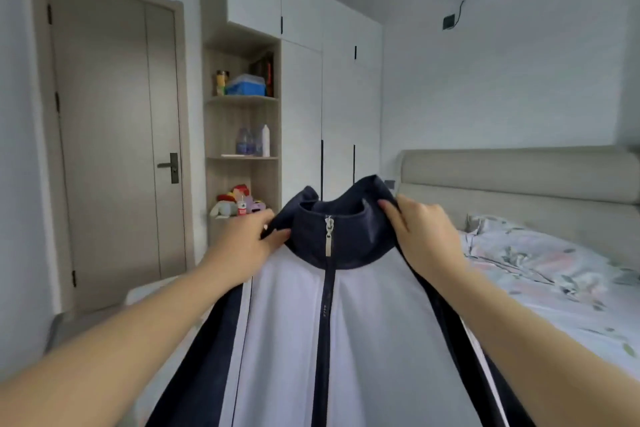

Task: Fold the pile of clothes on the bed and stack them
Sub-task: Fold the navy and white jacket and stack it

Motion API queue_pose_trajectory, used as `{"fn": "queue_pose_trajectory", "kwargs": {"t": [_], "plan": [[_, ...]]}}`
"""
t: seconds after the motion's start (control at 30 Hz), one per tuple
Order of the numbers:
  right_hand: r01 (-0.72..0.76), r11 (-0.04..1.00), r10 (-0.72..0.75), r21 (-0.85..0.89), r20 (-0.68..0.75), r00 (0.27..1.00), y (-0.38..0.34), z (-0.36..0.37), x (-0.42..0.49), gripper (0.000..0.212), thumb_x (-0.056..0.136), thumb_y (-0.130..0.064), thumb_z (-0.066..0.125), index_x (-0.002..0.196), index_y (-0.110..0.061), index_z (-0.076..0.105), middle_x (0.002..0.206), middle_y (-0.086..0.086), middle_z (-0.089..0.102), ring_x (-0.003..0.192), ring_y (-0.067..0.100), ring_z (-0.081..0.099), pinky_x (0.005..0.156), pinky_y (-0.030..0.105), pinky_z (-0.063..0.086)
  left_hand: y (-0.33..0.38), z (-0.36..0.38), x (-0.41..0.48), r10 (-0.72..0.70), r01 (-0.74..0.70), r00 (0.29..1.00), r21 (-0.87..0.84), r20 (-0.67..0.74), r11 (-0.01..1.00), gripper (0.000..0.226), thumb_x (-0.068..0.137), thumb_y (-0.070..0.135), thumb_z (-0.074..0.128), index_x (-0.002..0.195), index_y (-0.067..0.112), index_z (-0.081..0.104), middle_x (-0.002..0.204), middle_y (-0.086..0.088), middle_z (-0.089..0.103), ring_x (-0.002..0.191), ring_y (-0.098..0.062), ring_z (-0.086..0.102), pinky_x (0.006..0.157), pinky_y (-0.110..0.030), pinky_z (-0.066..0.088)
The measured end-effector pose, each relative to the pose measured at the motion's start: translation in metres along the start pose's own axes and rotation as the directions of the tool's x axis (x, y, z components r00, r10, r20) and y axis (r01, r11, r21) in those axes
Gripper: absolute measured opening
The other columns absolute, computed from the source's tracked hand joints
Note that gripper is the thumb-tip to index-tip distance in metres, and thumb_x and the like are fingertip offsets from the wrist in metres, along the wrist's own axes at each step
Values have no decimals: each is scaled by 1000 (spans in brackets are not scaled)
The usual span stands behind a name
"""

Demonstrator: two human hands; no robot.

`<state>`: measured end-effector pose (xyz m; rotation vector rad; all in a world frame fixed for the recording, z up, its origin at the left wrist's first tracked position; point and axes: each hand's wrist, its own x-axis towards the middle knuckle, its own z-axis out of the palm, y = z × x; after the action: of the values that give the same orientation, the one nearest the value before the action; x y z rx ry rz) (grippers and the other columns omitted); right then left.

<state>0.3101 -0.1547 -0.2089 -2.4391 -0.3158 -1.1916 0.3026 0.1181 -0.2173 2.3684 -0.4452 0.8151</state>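
Behind, a bed (540, 291) with flowered sheets is seen. Before it a zipped jacket (332, 322) is held up in the air, soft and light, likely limp. Its shoulders beside the collar are pinched by the left hand (242, 246) and right hand (426, 236); these points seem good for holding.

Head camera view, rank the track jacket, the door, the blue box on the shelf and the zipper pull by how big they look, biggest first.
1. track jacket, largest here, though nearness to the camera inflates it
2. door
3. blue box
4. zipper pull, smallest despite being close
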Motion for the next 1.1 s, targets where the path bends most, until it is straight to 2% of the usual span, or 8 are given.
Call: {"fn": "queue_pose_trajectory", "kwargs": {"t": [0.1, 0.2, 0.37, 0.5, 0.63, 0.87, 1.0, 1.1], "plan": [[-81, 997, 83, -20, 208, 975, 36, 107, -38, 41, 102, -47, 37, 98, -14, 60, 93, 15, 68, 93, 36, 63, 68, 38, 41, -78, 84, -25, -230, 228, 959, 31, 165, 973, 22, 93, 45, 59, 75, 35, 52, 71, 9, 60, 69, -11, 57, 57, -29, 39], [-152, 982, 185, -113, 400, 898, 72, 216, -90, 40, 102, -53, 32, 96, -20, 54, 96, 7, 69, 94, 31, 66, 67, 36, 47, -158, 179, -60, -453, 451, 850, 71, 268, 890, 22, 94, 49, 55, 86, 29, 54, 85, 4, 65, 84, -19, 63, 75, -33, 51], [-202, 945, 318, -259, 567, 760, 118, 352, -153, 38, 102, -57, 26, 88, -24, 38, 86, -1, 63, 90, 27, 66, 60, 33, 39, -246, 305, -105, -606, 610, 762, 64, 226, 790, 24, 100, 46, 44, 106, 26, 55, 96, 6, 66, 91, -18, 62, 81, -30, 47], [-153, 930, 331, -334, 586, 739, 156, 426, -173, 37, 103, -52, 26, 88, -20, 36, 85, 2, 59, 86, 29, 65, 60, 33, 38, -288, 370, -104, -565, 501, 807, 307, 172, 809, 26, 103, 47, 34, 100, 22, 43, 84, 2, 63, 84, -24, 64, 68, -29, 43], [-135, 925, 321, -356, 540, 778, 188, 486, -161, 37, 104, -51, 24, 91, -19, 38, 89, 8, 68, 85, 33, 67, 60, 35, 41, -322, 408, -65, -495, 380, 864, 522, 95, 764, 36, 103, 52, 25, 111, 24, 46, 87, 0, 69, 81, -22, 68, 56, -31, 36], [-87, 948, 221, -305, 438, 871, 221, 558, -117, 38, 103, -47, 34, 81, -16, 37, 86, 20, 68, 81, 40, 65, 56, 37, 33, -376, 454, -8, -501, 445, 866, 468, -5, 764, 29, 103, 47, 33, 92, 22, 41, 90, -9, 68, 82, -33, 65, 56, -33, 32], [1, 940, 186, -341, 514, 838, 230, 576, -107, 39, 103, -49, 31, 83, -16, 34, 85, 18, 67, 80, 40, 64, 56, 36, 35, -386, 461, -5, -521, 462, 854, 472, -7, 751, 32, 102, 49, 35, 96, 19, 45, 91, -10, 68, 83, -33, 64, 58, -34, 33], [-67, 945, 259, -321, 606, 752, 221, 566, -106, 38, 102, -50, 33, 91, -14, 37, 99, 18, 66, 90, 39, 62, 62, 38, 38, -381, 447, -5, -599, 518, 784, 359, 165, 777, 36, 99, 52, 42, 101, 16, 40, 104, -13, 65, 87, -33, 60, 63, -35, 36]]}}
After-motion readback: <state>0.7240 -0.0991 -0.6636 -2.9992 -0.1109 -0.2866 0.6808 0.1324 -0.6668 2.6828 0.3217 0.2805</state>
